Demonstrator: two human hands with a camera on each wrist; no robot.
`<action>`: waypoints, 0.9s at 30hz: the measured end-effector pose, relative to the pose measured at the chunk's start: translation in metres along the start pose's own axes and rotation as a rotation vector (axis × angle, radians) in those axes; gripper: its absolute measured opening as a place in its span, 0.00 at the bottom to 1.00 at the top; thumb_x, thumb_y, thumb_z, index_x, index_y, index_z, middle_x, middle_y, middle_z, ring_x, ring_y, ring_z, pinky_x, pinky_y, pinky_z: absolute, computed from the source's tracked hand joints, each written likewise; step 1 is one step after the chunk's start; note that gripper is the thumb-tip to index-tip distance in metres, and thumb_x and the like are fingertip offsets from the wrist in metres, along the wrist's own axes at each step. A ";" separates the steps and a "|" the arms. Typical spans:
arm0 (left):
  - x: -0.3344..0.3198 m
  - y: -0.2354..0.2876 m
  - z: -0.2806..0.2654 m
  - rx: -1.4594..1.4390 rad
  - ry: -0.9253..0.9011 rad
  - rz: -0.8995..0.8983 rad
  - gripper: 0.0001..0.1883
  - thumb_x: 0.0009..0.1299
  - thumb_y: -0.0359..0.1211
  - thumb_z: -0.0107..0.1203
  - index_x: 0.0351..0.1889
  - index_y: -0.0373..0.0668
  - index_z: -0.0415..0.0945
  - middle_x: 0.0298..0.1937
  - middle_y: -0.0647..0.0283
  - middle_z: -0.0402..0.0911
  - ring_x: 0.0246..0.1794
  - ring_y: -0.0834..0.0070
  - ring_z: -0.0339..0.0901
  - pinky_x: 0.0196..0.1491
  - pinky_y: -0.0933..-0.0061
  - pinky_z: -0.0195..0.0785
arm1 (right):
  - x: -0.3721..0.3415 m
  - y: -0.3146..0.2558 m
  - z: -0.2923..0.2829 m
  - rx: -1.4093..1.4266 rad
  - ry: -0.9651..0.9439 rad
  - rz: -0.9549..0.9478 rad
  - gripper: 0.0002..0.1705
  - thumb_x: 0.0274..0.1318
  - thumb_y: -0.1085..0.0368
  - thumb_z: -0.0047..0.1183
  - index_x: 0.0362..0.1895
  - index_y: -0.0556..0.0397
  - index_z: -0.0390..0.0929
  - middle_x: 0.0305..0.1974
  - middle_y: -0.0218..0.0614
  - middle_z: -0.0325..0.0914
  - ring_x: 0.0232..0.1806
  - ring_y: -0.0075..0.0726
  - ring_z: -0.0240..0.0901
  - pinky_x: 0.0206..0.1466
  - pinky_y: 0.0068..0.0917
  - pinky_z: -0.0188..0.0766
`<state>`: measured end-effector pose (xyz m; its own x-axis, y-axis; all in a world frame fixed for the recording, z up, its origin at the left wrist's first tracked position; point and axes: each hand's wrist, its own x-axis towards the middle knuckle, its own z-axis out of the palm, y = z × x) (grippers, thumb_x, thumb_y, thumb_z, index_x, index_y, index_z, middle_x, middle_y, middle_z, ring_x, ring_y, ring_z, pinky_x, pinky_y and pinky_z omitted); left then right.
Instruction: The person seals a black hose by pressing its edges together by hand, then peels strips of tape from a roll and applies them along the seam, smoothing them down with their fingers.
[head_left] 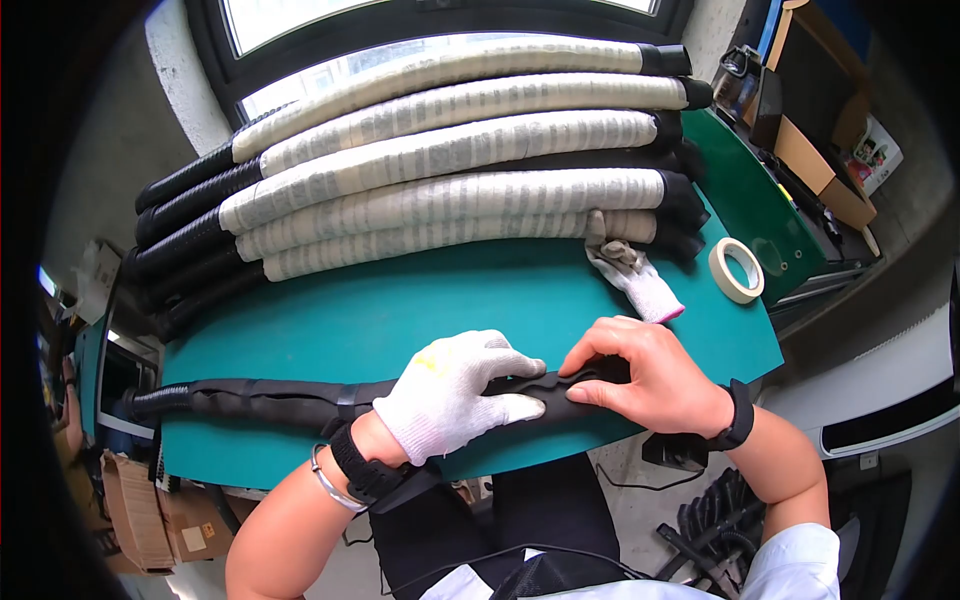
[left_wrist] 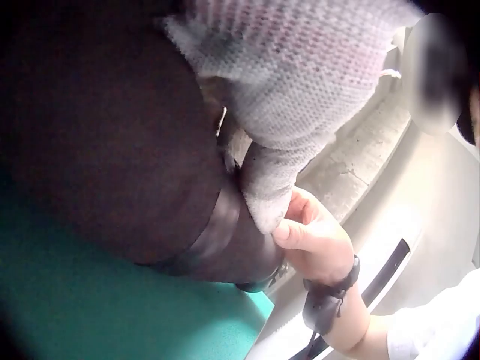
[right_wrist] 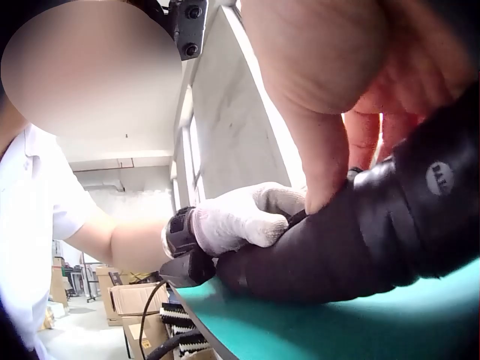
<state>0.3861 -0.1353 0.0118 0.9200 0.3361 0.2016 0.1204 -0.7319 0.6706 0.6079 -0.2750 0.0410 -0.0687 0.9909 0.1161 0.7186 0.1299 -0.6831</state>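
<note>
A black sleeve [head_left: 270, 402] wraps a ribbed black hose [head_left: 162, 400] along the table's front edge. My left hand [head_left: 450, 392], in a white knit glove, pinches the sleeve's edge between thumb and fingers. Close to its right, my bare right hand [head_left: 655, 378] pinches the same edge, thumb on the near side, fingers on the far side. In the left wrist view the gloved hand [left_wrist: 292, 90] lies against the black sleeve [left_wrist: 112, 150]. The right wrist view shows the bare thumb pressing the dark sleeve [right_wrist: 300, 262], which bears a small round logo.
Several pale-wrapped hoses [head_left: 440, 135] lie across the back of the green table [head_left: 400, 310]. A loose glove [head_left: 640, 275] and a tape roll [head_left: 736, 270] are at the right. Cardboard boxes [head_left: 160, 515] stand at lower left; a green case [head_left: 745, 195] is at upper right.
</note>
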 end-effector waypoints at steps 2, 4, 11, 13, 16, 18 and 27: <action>-0.001 0.000 0.000 0.011 0.016 0.014 0.23 0.61 0.39 0.76 0.54 0.43 0.89 0.43 0.57 0.87 0.44 0.60 0.85 0.48 0.63 0.79 | 0.002 0.002 0.000 0.009 -0.012 -0.003 0.12 0.54 0.62 0.73 0.41 0.50 0.86 0.38 0.35 0.85 0.45 0.44 0.82 0.48 0.39 0.77; -0.004 0.003 0.002 0.023 0.055 0.047 0.23 0.61 0.40 0.76 0.54 0.44 0.89 0.43 0.57 0.87 0.45 0.60 0.84 0.49 0.63 0.79 | 0.001 0.004 0.000 0.012 -0.004 -0.023 0.10 0.54 0.62 0.73 0.39 0.50 0.87 0.37 0.34 0.84 0.44 0.43 0.81 0.47 0.39 0.77; -0.010 0.012 0.004 0.103 0.066 0.086 0.25 0.59 0.42 0.77 0.54 0.45 0.87 0.43 0.60 0.84 0.45 0.60 0.82 0.48 0.63 0.78 | -0.012 0.005 0.010 -0.083 0.089 -0.117 0.10 0.53 0.62 0.73 0.38 0.47 0.87 0.36 0.31 0.83 0.40 0.42 0.78 0.43 0.37 0.75; -0.010 0.010 0.004 0.074 0.072 0.071 0.25 0.58 0.42 0.77 0.52 0.45 0.87 0.43 0.59 0.84 0.45 0.59 0.82 0.48 0.62 0.77 | -0.011 0.002 0.009 -0.098 0.071 -0.097 0.11 0.53 0.62 0.73 0.39 0.47 0.86 0.36 0.30 0.82 0.40 0.41 0.77 0.43 0.37 0.75; -0.008 0.013 0.003 0.044 0.074 0.038 0.23 0.58 0.42 0.78 0.49 0.44 0.87 0.42 0.59 0.83 0.45 0.58 0.82 0.48 0.62 0.77 | -0.011 0.000 0.008 -0.125 0.060 -0.096 0.11 0.53 0.63 0.73 0.40 0.46 0.85 0.36 0.30 0.81 0.40 0.41 0.76 0.43 0.38 0.75; -0.008 0.014 0.003 0.034 0.069 0.019 0.22 0.58 0.41 0.78 0.48 0.43 0.86 0.42 0.59 0.83 0.44 0.58 0.82 0.48 0.62 0.77 | -0.012 0.000 0.009 -0.141 0.068 -0.109 0.12 0.52 0.63 0.73 0.41 0.46 0.85 0.37 0.30 0.81 0.41 0.41 0.76 0.43 0.38 0.75; 0.003 0.011 -0.004 -0.089 -0.036 -0.127 0.20 0.60 0.40 0.76 0.46 0.44 0.83 0.40 0.57 0.84 0.42 0.57 0.84 0.47 0.61 0.78 | -0.009 0.002 0.013 -0.237 0.091 -0.284 0.21 0.52 0.70 0.70 0.51 0.34 0.87 0.34 0.28 0.73 0.37 0.39 0.74 0.39 0.36 0.73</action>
<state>0.3884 -0.1402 0.0221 0.9127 0.3994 0.0865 0.2041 -0.6288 0.7503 0.6010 -0.2830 0.0290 -0.2345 0.9079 0.3475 0.8206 0.3765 -0.4300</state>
